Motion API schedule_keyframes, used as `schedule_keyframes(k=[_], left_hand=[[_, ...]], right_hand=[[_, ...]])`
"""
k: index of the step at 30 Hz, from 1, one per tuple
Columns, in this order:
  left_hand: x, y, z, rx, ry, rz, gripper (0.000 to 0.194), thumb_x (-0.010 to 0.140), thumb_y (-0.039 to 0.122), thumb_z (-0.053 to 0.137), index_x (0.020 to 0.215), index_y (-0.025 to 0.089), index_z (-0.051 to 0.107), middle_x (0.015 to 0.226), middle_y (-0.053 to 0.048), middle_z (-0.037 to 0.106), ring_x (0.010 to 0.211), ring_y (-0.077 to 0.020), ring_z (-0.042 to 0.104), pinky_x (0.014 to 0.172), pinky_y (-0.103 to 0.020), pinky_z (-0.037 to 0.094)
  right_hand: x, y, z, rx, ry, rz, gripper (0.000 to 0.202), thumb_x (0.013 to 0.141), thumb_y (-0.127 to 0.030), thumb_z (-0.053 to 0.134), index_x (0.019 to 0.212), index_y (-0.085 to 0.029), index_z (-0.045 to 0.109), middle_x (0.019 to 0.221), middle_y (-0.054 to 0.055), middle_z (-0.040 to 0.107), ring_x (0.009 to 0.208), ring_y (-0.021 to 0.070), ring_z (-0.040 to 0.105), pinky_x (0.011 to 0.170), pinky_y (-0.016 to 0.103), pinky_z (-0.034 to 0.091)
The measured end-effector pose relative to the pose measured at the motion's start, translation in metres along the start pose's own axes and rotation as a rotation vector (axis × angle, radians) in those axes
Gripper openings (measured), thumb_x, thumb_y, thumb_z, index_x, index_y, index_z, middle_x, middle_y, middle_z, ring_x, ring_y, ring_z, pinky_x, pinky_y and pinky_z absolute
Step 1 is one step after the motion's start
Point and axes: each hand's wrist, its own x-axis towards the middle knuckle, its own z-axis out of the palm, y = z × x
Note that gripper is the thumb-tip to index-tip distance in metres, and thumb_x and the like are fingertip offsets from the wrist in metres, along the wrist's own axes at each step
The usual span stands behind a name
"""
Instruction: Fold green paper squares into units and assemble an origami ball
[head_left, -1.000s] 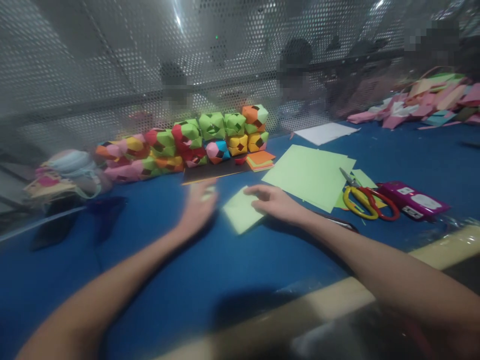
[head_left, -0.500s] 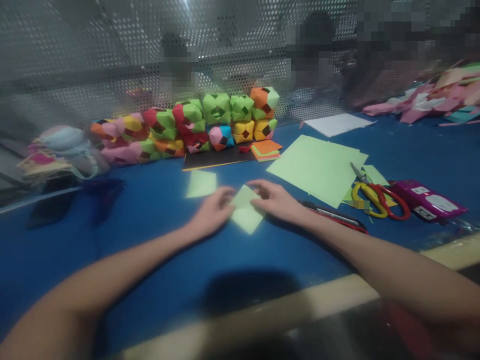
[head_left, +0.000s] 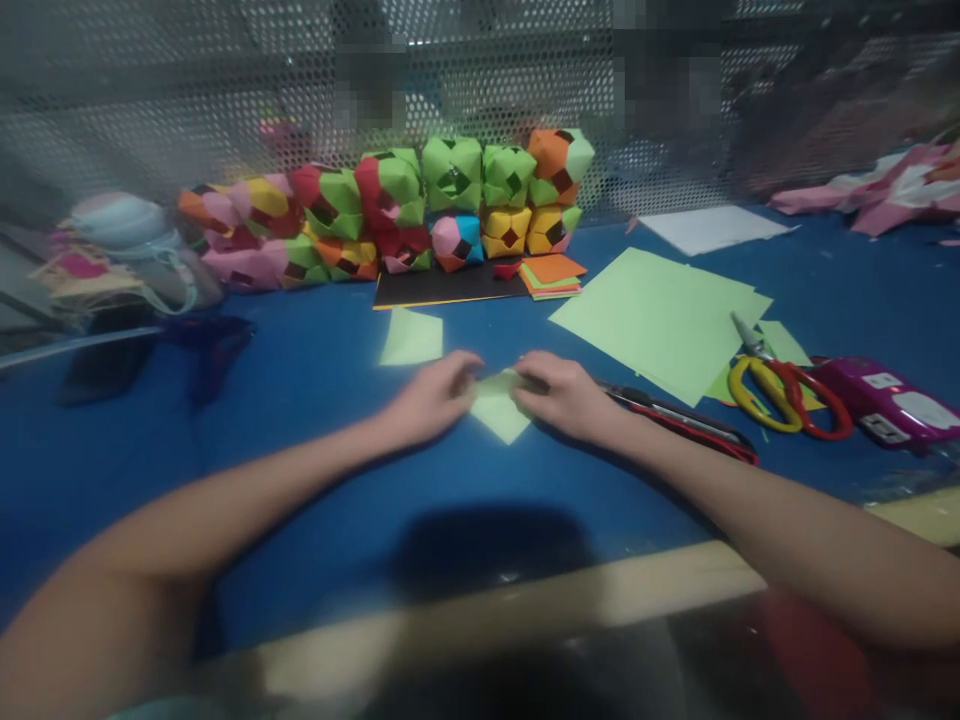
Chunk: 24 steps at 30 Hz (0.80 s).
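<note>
A small pale green sheet of paper (head_left: 504, 412) lies in front of me on the blue table, one corner pointing towards me. Its far part is folded over, making a straight upper edge. My left hand (head_left: 444, 395) pinches the left corner between thumb and curled fingers. On the opposite corner, my right hand (head_left: 559, 390) is closed, thumb below and fingers above. Another pale green piece of paper (head_left: 412, 337) rests just beyond my left hand. Beside my right wrist lies a black and red utility knife (head_left: 686, 420).
Colourful folded paper cubes (head_left: 452, 175) stand stacked along the perforated metal screen. Large green sheets (head_left: 656, 320), scissors (head_left: 787, 385) and a purple packet (head_left: 885, 400) lie at right. Small coloured squares (head_left: 553, 272) sit on a black sheet (head_left: 442, 287). A bottle (head_left: 131, 245) stands at left.
The far corner of the small green sheet, which stood up as a full diamond, is now folded down towards me. Both hands stay at its sides; the camera view has shifted slightly.
</note>
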Motion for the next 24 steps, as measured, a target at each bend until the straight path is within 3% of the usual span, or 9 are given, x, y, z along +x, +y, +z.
schedule_keyframes(k=[3,9,16,24], left_hand=[[0.004,-0.002,-0.008,0.004,-0.107,0.025,0.018,0.079,0.017,0.054,0.096,0.019,0.058,0.078,0.000,0.060,0.068,-0.0139,0.054,0.067,-0.028,0.044],[0.010,-0.006,-0.028,0.036,-0.314,0.066,0.012,0.078,0.021,0.056,0.086,0.020,0.064,0.081,-0.002,0.063,0.072,-0.0149,0.055,0.071,-0.028,0.044],[0.012,-0.011,-0.034,0.011,-0.393,0.156,0.016,0.078,0.016,0.054,0.086,0.020,0.067,0.090,-0.005,0.063,0.083,-0.0168,0.059,0.079,-0.030,0.046],[0.010,-0.003,-0.031,0.199,-0.405,0.307,0.021,0.083,0.014,0.046,0.089,0.016,0.066,0.092,-0.007,0.060,0.086,-0.0166,0.057,0.081,-0.031,0.045]], right_hand=[[-0.001,0.003,0.000,-0.097,-0.032,-0.117,0.017,0.076,-0.007,0.048,0.076,-0.019,0.060,0.078,0.005,0.063,0.076,0.0184,0.054,0.071,0.031,0.041],[-0.003,0.000,-0.005,-0.260,-0.121,-0.159,0.015,0.081,-0.008,0.050,0.081,-0.019,0.060,0.084,0.006,0.065,0.078,0.0191,0.053,0.069,0.030,0.033],[-0.003,-0.010,-0.018,-0.385,-0.281,-0.280,0.019,0.084,-0.007,0.046,0.083,-0.017,0.061,0.083,0.007,0.063,0.078,0.0194,0.051,0.070,0.031,0.030],[-0.002,-0.026,-0.031,-0.482,-0.462,-0.245,0.017,0.087,-0.010,0.048,0.084,-0.015,0.064,0.089,0.008,0.064,0.081,0.0194,0.051,0.074,0.032,0.029]])
